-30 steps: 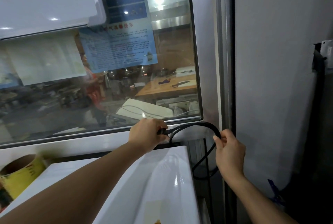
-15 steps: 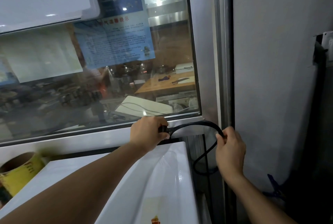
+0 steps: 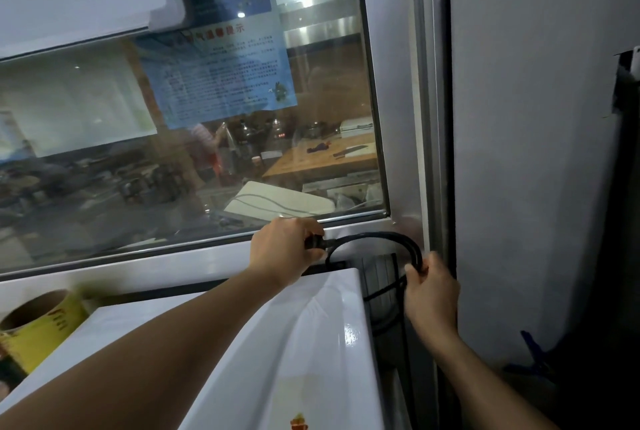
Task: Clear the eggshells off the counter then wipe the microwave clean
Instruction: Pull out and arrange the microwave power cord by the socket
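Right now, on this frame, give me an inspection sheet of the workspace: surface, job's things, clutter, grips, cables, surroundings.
Surface: glossy white microwave top, small orange sticker near its front edge.
Job's things: no eggshells or cloth seen.
Clutter: yellow tape roll at the left edge.
Grips: left hand holds the black plug end; right hand pinches the looped cord.
Cables: black power cord arches between both hands, more hangs down behind the microwave.
Surroundings: window with a blue notice, grey wall to the right.
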Tool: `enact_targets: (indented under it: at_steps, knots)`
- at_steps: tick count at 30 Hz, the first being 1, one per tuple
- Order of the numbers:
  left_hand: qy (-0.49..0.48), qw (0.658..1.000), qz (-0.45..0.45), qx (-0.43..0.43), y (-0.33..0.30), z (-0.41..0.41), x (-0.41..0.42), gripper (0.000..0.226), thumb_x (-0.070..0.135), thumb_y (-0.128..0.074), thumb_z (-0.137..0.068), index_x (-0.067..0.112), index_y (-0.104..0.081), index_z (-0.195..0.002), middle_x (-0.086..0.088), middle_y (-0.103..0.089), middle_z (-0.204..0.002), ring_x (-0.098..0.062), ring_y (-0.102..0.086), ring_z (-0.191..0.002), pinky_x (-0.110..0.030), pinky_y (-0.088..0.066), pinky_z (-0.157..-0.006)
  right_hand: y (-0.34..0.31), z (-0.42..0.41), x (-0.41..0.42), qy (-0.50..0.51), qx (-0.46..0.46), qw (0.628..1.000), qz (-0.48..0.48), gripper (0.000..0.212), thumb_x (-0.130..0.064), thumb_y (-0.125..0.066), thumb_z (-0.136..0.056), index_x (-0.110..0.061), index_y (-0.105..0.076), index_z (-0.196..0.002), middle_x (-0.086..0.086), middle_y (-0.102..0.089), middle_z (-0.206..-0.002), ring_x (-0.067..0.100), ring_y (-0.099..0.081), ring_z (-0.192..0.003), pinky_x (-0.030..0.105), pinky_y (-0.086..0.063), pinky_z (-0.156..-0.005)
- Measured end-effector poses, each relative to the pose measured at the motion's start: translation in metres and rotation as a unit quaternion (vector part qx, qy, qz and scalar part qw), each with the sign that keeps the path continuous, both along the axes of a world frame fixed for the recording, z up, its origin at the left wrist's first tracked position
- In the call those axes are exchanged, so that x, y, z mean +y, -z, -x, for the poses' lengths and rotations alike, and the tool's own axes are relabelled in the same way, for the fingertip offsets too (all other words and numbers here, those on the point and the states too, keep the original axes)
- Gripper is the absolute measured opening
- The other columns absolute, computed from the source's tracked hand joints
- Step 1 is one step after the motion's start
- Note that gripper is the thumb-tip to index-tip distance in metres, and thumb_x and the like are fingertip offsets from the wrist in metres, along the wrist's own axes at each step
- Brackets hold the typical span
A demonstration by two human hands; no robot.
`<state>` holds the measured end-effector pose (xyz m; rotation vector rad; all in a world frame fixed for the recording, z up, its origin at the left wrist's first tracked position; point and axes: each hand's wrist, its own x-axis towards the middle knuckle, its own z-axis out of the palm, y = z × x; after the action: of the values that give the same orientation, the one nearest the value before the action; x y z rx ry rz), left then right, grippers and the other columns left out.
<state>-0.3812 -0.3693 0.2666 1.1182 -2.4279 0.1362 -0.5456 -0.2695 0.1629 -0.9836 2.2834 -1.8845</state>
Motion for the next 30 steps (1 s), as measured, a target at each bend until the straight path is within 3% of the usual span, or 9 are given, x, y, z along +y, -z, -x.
enact_targets:
  at_steps: [4, 10, 14, 17, 21, 24, 26, 28, 30]
  knots:
    - [0.01, 1.0, 0.017, -0.023, 0.001, 0.001, 0.003, 0.026, 0.043, -0.071, -0.075, 0.035, -0.066, -0.099, 0.008, -0.069, -0.091, -0.018, -0.062, -0.085, -0.027, -0.045, -0.062, 0.015, -0.003, -0.003, -0.023, -0.04, 0.998, -0.032, 0.018, -0.01, -0.054, -0.092, -0.001, -0.055, -0.108, 0.017, -0.062, -0.097, 0.031, -0.059, -0.091, 0.031, -0.043, -0.076]
    - [0.012, 0.999, 0.007, -0.03, 0.004, -0.002, 0.001, 0.024, 0.041, -0.072, -0.072, 0.035, -0.066, -0.094, 0.01, -0.068, -0.09, -0.019, -0.06, -0.084, -0.025, -0.037, -0.061, 0.032, -0.002, -0.009, -0.105, -0.146, 0.983, -0.022, 0.003, -0.005, -0.054, -0.091, -0.007, -0.054, -0.093, 0.01, -0.059, -0.083, 0.025, -0.057, -0.078, 0.042, -0.052, -0.077]
    - [0.019, 0.999, 0.001, -0.036, 0.003, -0.003, -0.002, 0.023, 0.037, -0.071, -0.073, 0.033, -0.067, -0.095, 0.008, -0.069, -0.09, -0.02, -0.06, -0.085, -0.026, -0.04, -0.064, 0.047, -0.002, -0.015, -0.192, -0.205, 0.957, -0.068, 0.021, -0.007, -0.053, -0.091, -0.018, -0.055, -0.074, 0.007, -0.061, -0.076, 0.024, -0.06, -0.078, 0.044, -0.053, -0.081]
    - [0.008, 0.999, 0.008, -0.044, 0.001, -0.006, -0.006, 0.024, 0.039, -0.069, -0.074, 0.033, -0.068, -0.097, 0.008, -0.068, -0.09, -0.02, -0.06, -0.085, -0.026, -0.037, -0.063, 0.061, -0.001, -0.018, -0.234, -0.198, 0.942, -0.135, 0.02, 0.004, -0.047, -0.087, -0.015, -0.054, -0.088, 0.009, -0.061, -0.089, 0.026, -0.058, -0.089, 0.03, -0.046, -0.079]
    - [0.002, 0.999, 0.012, -0.048, 0.003, -0.012, -0.009, 0.024, 0.039, -0.07, -0.074, 0.032, -0.068, -0.097, 0.007, -0.068, -0.09, -0.019, -0.059, -0.085, -0.025, -0.035, -0.064, 0.073, 0.005, -0.014, -0.246, -0.215, 0.931, -0.16, 0.032, 0.01, -0.038, -0.082, -0.008, -0.04, -0.108, 0.011, -0.056, -0.104, 0.028, -0.056, -0.099, 0.035, -0.049, -0.084]
    - [0.0, 0.999, 0.006, -0.046, 0.005, -0.013, -0.007, 0.022, 0.04, -0.07, -0.074, 0.032, -0.068, -0.094, 0.007, -0.068, -0.089, -0.02, -0.059, -0.084, -0.025, -0.035, -0.063, 0.077, 0.006, -0.008, -0.228, -0.181, 0.944, -0.154, 0.025, 0.011, -0.036, -0.084, -0.006, -0.035, -0.101, 0.008, -0.049, -0.103, 0.021, -0.053, -0.092, 0.03, -0.046, -0.074]
    - [-0.002, 0.999, 0.006, -0.046, 0.006, -0.011, -0.006, 0.02, 0.04, -0.069, -0.074, 0.032, -0.068, -0.093, 0.006, -0.068, -0.089, -0.02, -0.059, -0.084, -0.026, -0.035, -0.063, 0.079, 0.006, -0.003, -0.21, -0.123, 0.958, -0.153, 0.029, 0.012, -0.035, -0.083, -0.011, -0.033, -0.101, 0.01, -0.049, -0.107, 0.021, -0.051, -0.094, 0.028, -0.043, -0.082]
    - [-0.004, 0.999, 0.009, -0.044, 0.007, -0.008, -0.004, 0.02, 0.04, -0.069, -0.075, 0.033, -0.068, -0.093, 0.006, -0.067, -0.089, -0.021, -0.059, -0.086, -0.026, -0.036, -0.063, 0.081, 0.006, 0.0, -0.189, -0.047, 0.965, -0.174, 0.034, 0.014, -0.038, -0.079, -0.006, -0.043, -0.106, 0.017, -0.047, -0.116, 0.026, -0.051, -0.102, 0.031, -0.042, -0.094]
    - [-0.004, 0.999, 0.015, -0.043, 0.007, -0.006, -0.002, 0.021, 0.04, -0.069, -0.075, 0.033, -0.068, -0.095, 0.006, -0.067, -0.09, -0.021, -0.059, -0.087, -0.026, -0.034, -0.063, 0.08, 0.004, 0.003, -0.148, 0.027, 0.961, -0.232, 0.036, 0.012, -0.04, -0.078, 0.001, -0.053, -0.11, 0.02, -0.049, -0.121, 0.029, -0.053, -0.107, 0.028, -0.04, -0.094]
